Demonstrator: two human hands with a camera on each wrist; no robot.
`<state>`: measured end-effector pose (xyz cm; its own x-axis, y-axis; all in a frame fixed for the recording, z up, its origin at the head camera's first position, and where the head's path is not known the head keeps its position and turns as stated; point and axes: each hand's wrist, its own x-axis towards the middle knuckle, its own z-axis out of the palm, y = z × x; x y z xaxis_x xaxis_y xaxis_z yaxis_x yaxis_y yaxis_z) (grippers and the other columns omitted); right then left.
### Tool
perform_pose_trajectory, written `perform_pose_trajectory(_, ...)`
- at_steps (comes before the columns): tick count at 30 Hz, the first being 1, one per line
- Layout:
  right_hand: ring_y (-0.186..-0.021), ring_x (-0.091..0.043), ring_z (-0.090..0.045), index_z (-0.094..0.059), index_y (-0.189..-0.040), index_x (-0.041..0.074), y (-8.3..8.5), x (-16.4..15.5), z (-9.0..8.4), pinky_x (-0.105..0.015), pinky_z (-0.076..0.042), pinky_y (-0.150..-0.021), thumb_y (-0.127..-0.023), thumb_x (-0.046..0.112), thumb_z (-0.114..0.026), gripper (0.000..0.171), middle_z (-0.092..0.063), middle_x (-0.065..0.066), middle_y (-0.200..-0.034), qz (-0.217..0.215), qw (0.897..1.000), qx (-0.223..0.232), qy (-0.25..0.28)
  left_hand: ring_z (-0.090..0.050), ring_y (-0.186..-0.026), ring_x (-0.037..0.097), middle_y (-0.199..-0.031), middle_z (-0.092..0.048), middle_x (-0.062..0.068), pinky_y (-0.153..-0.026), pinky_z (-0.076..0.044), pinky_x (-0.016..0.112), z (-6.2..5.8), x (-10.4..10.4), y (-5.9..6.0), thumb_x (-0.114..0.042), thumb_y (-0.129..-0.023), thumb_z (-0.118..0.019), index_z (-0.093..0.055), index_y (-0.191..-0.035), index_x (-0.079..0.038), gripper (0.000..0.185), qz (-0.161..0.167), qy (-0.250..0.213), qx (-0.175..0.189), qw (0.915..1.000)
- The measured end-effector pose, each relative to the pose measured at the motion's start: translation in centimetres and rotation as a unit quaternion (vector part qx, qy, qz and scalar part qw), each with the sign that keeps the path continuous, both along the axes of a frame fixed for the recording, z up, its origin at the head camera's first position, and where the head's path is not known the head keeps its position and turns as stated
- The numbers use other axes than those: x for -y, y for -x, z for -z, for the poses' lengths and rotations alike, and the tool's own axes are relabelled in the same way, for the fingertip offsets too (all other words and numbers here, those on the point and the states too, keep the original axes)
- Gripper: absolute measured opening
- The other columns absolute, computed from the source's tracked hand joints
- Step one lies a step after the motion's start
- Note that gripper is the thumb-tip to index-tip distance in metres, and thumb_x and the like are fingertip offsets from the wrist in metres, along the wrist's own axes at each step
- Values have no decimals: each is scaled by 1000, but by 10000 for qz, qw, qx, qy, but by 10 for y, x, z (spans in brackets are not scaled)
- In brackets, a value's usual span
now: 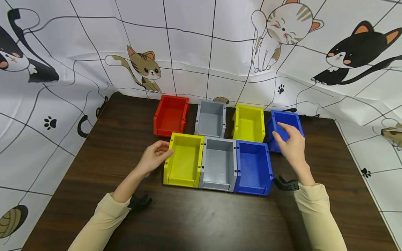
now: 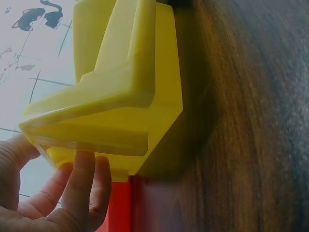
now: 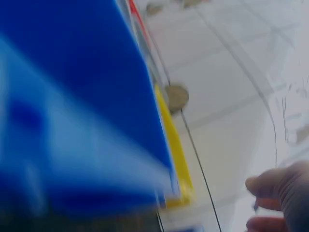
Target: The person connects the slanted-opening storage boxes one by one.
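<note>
We find seven bins on the table [image 1: 125,146], set in two rows. The back row [image 1: 227,120] of four stands near the cloth backdrop [image 1: 201,45]; the front row [image 1: 218,164] of three sits just before it, its bins touching side by side. Our left hand [image 1: 154,157] rests against the leftmost front bin [image 1: 184,159]. Our right hand [image 1: 290,144] is over the rightmost back bin [image 1: 285,125], which stands slightly apart from its neighbour.

ok so seven bins total on the table [image 1: 103,146]; two yellow ones [image 1: 185,158] [image 1: 249,122], two grey [image 1: 218,163] [image 1: 211,118], two blue [image 1: 253,166] [image 1: 287,122], and just one red [image 1: 171,115] by the back edge; four back there, three nearer the front edge
</note>
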<state>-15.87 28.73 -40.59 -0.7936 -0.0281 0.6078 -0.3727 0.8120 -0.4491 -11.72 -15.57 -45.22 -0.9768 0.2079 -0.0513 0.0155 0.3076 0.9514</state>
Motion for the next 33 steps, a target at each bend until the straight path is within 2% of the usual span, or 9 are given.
perform_pose_trajectory(3,-76,-38,-53,-64,-109,-9,6,-10,-2,-35,-34,-65,-79,-1,-69,31,-63,-28,-94,142,9999,-3,70,-58,-100,31,-113,-55,20,-86,-50,38,-1,0,0,-21,-91,-62,-51,-121,4,40,0,34,-9,10000)
perform_pose_trajectory(10,-88,-38,-56,-64,-110,-9,18,-34,-1,-25,-34,-68,-79,-3,-68,31,-62,-30,-96,558,9975,70,437,-58,-101,31,-115,-55,21,-87,-50,40,-3,-2,0,-21,-92,-62,-50,-122,4,41,2,54,53,10000)
perform_pose_trajectory(13,-85,-36,-54,-63,-109,-9,24,-45,2,-28,-34,-69,-79,-5,-68,31,-61,-31,-95,767,9957,87,517,-58,-102,31,-116,-55,21,-87,-50,39,-4,-1,0,-21,-92,-61,-50,-123,4,41,-8,102,45,9999)
perform_pose_trajectory(16,-84,-36,-53,-63,-109,-10,28,-53,4,-37,-34,-73,-79,-5,-67,31,-61,-31,-94,950,9938,153,557,-57,-102,31,-117,-54,21,-87,-50,39,-4,2,0,-21,-93,-60,-49,-124,4,42,-43,146,27,9999)
perform_pose_trajectory(20,-89,-40,-53,-63,-110,-10,32,-63,7,-48,-35,-79,-81,-3,-65,30,-61,-31,-98,1194,9901,354,649,-57,-103,32,-118,-54,22,-87,-50,40,-5,7,0,-21,-93,-60,-49,-125,4,42,-106,199,43,9997)
perform_pose_trajectory(27,-102,-43,-55,-61,-114,-9,35,-74,11,-49,-37,-87,-83,0,-64,32,-61,-30,-107,1469,9825,771,841,-57,-102,32,-116,-54,22,-85,-50,33,-7,15,-1,-21,-93,-60,-49,-123,5,41,-185,235,70,9995)
perform_pose_trajectory(29,-101,-42,-55,-61,-115,-9,35,-76,12,-48,-37,-87,-84,0,-64,33,-62,-30,-107,1516,9804,877,900,-57,-101,32,-116,-54,22,-84,-50,30,-7,17,-2,-20,-93,-60,-49,-123,6,41,-204,238,57,9995)
perform_pose_trajectory(33,-93,-31,-58,-61,-118,-6,37,-78,14,-27,-39,-78,-86,5,-63,34,-63,-28,-106,1726,9720,1243,998,-56,-101,31,-116,-54,22,-82,-50,24,-7,23,-1,-20,-94,-59,-49,-123,6,40,-224,266,61,9994)
